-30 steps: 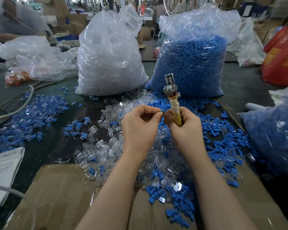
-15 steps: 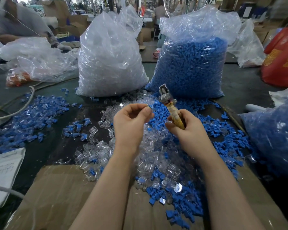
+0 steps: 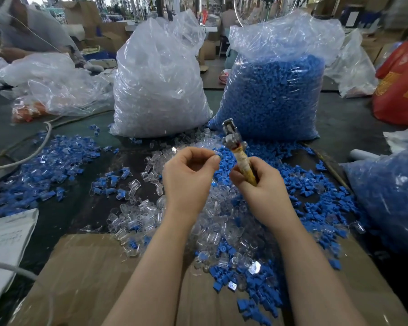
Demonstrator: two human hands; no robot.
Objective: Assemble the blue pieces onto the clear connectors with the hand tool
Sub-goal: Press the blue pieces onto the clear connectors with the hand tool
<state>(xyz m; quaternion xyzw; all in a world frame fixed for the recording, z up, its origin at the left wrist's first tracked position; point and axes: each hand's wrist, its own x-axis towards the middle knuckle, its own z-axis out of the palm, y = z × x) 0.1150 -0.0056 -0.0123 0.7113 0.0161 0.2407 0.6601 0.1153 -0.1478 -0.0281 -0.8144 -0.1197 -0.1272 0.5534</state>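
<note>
Both hands up over the pile, close together but apart. Left hand (image 3: 189, 177) curled, thumb and forefinger pinched on a tiny piece at the fingertips (image 3: 216, 158), clear with a touch of blue, too small to make out further. Right hand (image 3: 257, 184) clenched round the yellowish wrapped handle of a small metal-headed hand tool (image 3: 237, 149), head tilted up and a little leftward, just beside the left fingertips, not touching. Below the wrists, a loose heap of clear plastic connectors (image 3: 151, 208) spread across the dark work table (image 3: 57, 215), mingling on the right with a scatter of small blue plastic pieces (image 3: 316, 191). More blue pieces trailing down onto a flat brown cardboard sheet (image 3: 85, 278) at the near edge. Off to the left, a separate spread of blue-and-clear parts (image 3: 45, 165), well apart from the hands. Behind the heap, two tall transparent sacks side by side: left one stuffed with clear connectors (image 3: 158, 90), right one packed with blue pieces (image 3: 276, 97). Another bag of blue pieces (image 3: 391, 196) at the right edge, a red bag with yellow print (image 3: 400, 85) beyond it. Crumpled clear plastic bags (image 3: 57, 83) far left, a pale cable (image 3: 21, 158) looping across the table, a white sheet with writing (image 3: 5, 236) at the lower left.
</note>
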